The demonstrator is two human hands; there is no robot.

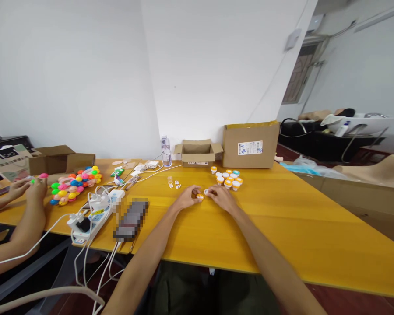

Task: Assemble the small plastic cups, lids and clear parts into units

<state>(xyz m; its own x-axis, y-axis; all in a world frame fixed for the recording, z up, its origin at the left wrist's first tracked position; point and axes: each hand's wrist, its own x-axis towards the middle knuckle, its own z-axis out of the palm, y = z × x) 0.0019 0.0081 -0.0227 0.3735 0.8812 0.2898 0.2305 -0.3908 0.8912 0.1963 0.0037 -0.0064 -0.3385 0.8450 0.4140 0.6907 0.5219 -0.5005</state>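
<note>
My left hand [186, 198] is closed round a small round piece with an orange and white top [200, 197], low over the table. Beside it, my right hand [221, 197] pinches a small white round piece [206, 191]. The two pieces are close together; whether they touch I cannot tell. Beyond my right hand stands a cluster of little cups [228, 178] with orange, white and teal tops. One more orange-topped cup [213, 169] is slightly apart from them. Several small white pieces [175, 184] lie past my left hand.
An open cardboard box [198, 156], a bigger closed carton [251, 151] and a water bottle [166, 151] line the wall. A phone [131, 219], a power strip [100, 216] and cables lie left. Farther left, a co-worker's hands [29, 189] are near colourful balls [74, 183].
</note>
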